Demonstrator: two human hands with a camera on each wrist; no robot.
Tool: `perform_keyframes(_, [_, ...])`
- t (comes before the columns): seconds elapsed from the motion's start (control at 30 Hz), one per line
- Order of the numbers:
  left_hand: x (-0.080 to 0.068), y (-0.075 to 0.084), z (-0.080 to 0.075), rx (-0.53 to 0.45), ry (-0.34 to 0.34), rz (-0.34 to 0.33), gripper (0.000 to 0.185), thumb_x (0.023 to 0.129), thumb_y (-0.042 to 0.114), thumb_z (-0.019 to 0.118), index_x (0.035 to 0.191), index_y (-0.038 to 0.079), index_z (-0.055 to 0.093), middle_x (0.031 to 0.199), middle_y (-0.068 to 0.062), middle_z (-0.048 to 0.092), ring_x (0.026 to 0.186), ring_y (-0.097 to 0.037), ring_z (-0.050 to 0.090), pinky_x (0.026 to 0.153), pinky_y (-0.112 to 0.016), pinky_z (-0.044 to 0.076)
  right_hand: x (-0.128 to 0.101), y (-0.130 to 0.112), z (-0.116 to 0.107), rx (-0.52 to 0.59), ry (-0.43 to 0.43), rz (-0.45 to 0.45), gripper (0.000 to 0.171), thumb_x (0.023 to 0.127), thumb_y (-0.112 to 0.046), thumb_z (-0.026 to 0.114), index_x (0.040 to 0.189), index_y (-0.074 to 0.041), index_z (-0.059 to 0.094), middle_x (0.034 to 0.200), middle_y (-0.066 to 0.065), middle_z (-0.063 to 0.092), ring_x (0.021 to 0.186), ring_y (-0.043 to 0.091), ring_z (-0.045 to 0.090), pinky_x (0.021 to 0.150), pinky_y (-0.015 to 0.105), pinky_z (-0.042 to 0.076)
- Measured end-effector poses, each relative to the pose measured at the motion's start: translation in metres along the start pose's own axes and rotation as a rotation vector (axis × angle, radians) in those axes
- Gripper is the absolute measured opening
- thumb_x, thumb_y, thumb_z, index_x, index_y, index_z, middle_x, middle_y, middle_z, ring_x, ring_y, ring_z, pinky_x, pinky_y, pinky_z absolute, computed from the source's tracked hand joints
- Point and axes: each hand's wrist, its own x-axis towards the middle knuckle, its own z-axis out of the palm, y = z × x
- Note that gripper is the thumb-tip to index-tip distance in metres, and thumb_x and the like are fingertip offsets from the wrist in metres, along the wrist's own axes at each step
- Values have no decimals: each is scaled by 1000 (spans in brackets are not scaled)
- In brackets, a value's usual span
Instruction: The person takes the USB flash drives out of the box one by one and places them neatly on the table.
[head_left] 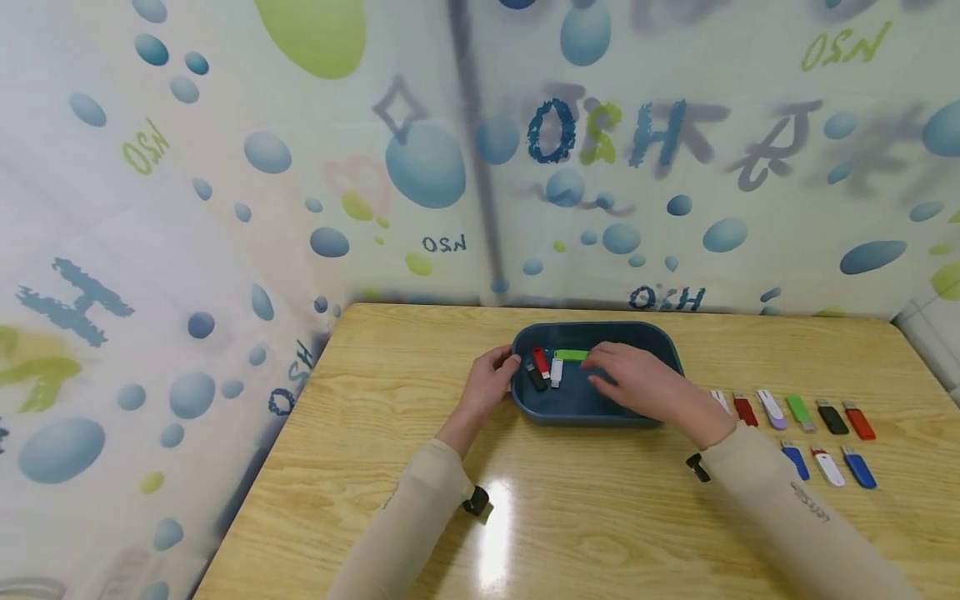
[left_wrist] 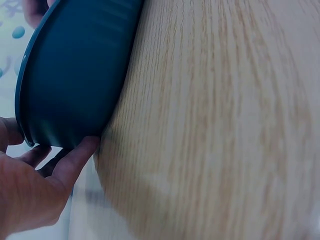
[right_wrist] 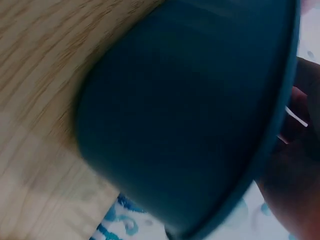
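Observation:
A dark blue plastic bin stands on the wooden table. My left hand grips its left end, the thumb at the rim and the fingers against the outer wall. My right hand reaches over the right side into the bin. Its fingertips are at the right end of a green USB flash drive; the thumb is apart from the fingers. Left of it inside the bin lie a red flash drive, a white one and a black one. In the right wrist view the bin's wall hides the fingertips.
Right of the bin, several flash drives lie in two rows, among them a green one, a black one and a blue one. My right forearm covers part of that area. A patterned curtain hangs behind the table.

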Motion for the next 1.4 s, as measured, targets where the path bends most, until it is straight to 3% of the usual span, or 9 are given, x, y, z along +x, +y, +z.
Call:
perform_keyframes(0.17, [-2, 5, 0, 1, -12, -7, 43, 110, 17, 50, 149, -3, 51, 145, -25, 54, 128, -40, 55, 96, -54, 57, 14, -1, 9, -29, -13, -44, 26, 97, -10, 74, 122, -2, 71, 122, 11, 67, 114, 29, 65, 97, 47, 55])
perform_keyframes(0.37, [-20, 30, 1, 25, -25, -2, 42, 110, 11, 48, 147, -9, 50, 144, -29, 53, 126, -43, 55, 97, -55, 56, 28, -4, 14, -48, -62, -96, 33, 95, -6, 75, 127, -1, 70, 127, 15, 67, 121, 32, 62, 103, 48, 52])
perform_keyframes(0.47, [-25, 35, 1, 18, -21, 7, 42, 110, 11, 48, 147, -10, 50, 143, -30, 53, 126, -43, 55, 97, -56, 56, 34, -5, 17, -30, -87, -107, 33, 95, -3, 73, 128, 0, 70, 129, 16, 67, 123, 32, 62, 105, 48, 51])
perform_keyframes(0.53, [-26, 34, 2, 9, -18, 11, 42, 110, 10, 47, 147, -10, 49, 143, -31, 53, 127, -44, 54, 96, -56, 56, 38, -7, 18, -12, -105, -98, 32, 96, -2, 71, 128, 0, 70, 131, 16, 67, 125, 32, 61, 107, 48, 50])
perform_keyframes(0.77, [-1, 1, -1, -6, -15, 8, 44, 110, 20, 51, 148, -1, 53, 142, -22, 57, 123, -36, 58, 94, -53, 58, 50, -8, 26, -8, -164, -82, 31, 99, 0, 66, 129, -2, 71, 130, 13, 70, 124, 29, 64, 107, 47, 51])
perform_keyframes(1.0, [-2, 0, -2, 19, -10, 16, 43, 110, 22, 51, 147, 1, 55, 140, -18, 59, 120, -30, 60, 91, -46, 61, 55, -6, 30, 10, -226, -45, 30, 99, 0, 66, 128, -6, 72, 119, 7, 74, 108, 24, 71, 96, 46, 57])
perform_keyframes(1.4, [-2, 2, 1, 16, 12, 13, 42, 109, 20, 52, 145, 0, 57, 135, -19, 61, 113, -29, 61, 86, -43, 62, 53, -9, 30, -139, -174, -93, 16, 91, -5, 79, 107, -7, 80, 97, 4, 75, 87, 19, 68, 83, 38, 60])
